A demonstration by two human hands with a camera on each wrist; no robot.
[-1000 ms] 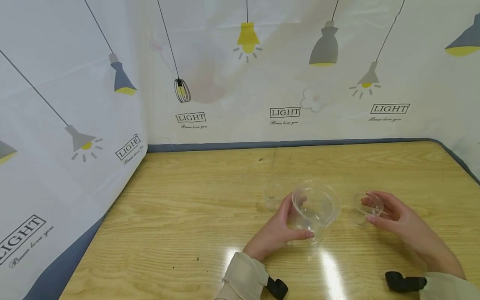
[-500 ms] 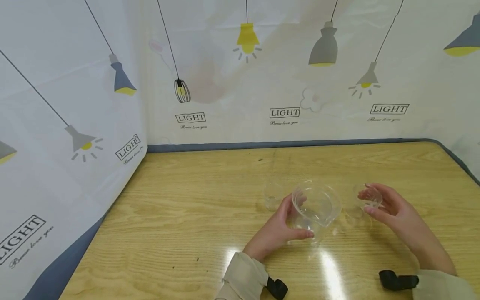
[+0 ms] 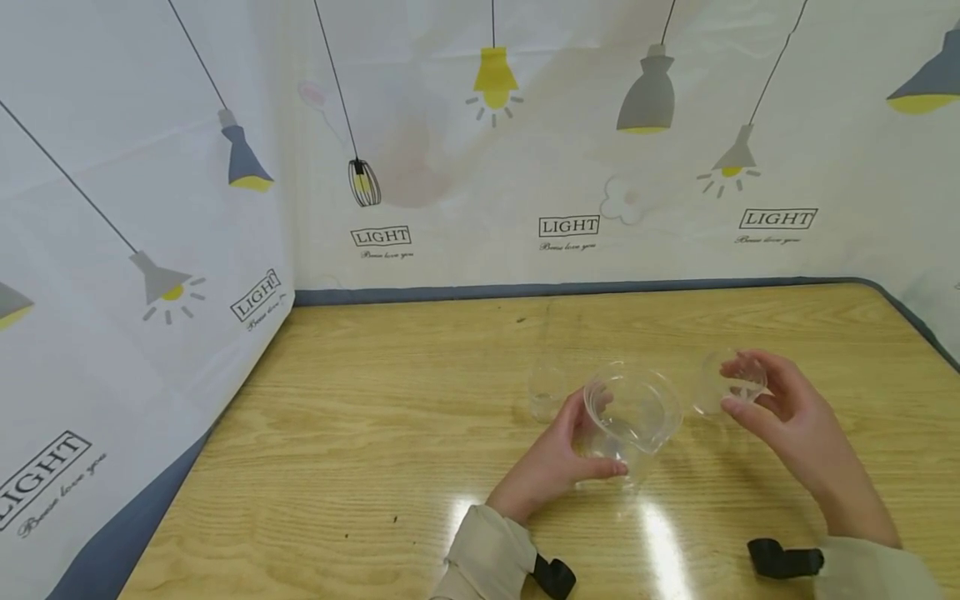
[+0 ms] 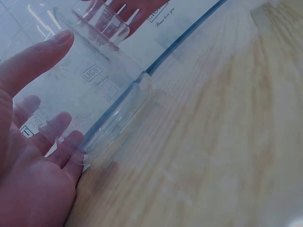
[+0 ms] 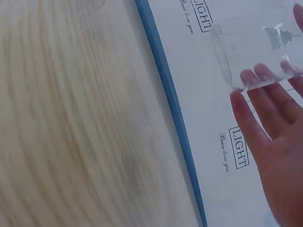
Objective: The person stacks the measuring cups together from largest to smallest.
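My left hand (image 3: 566, 454) holds a large clear beaker (image 3: 633, 412) with a pouring spout, thumb on the near side and fingers round the far side. In the left wrist view the beaker's base (image 4: 118, 125) shows close to the tabletop. To its right, my right hand (image 3: 795, 425) grips a smaller clear beaker (image 3: 720, 383) between thumb and fingers. The right wrist view shows this small beaker (image 5: 251, 56) held up off the table, fingers along its underside. The two beakers stand apart. Their contents, if any, are hard to make out through the clear walls.
Another clear vessel (image 3: 546, 392), faint and hard to outline, stands just left of the large beaker. The wooden table (image 3: 337, 433) is bordered at the back and left by a white curtain (image 3: 450, 183) printed with lamps. Light glares off the table's front.
The right hand has raised the small beaker and moved it away from me, slightly leftward, turning it a little. The left hand and large beaker have stayed in place.
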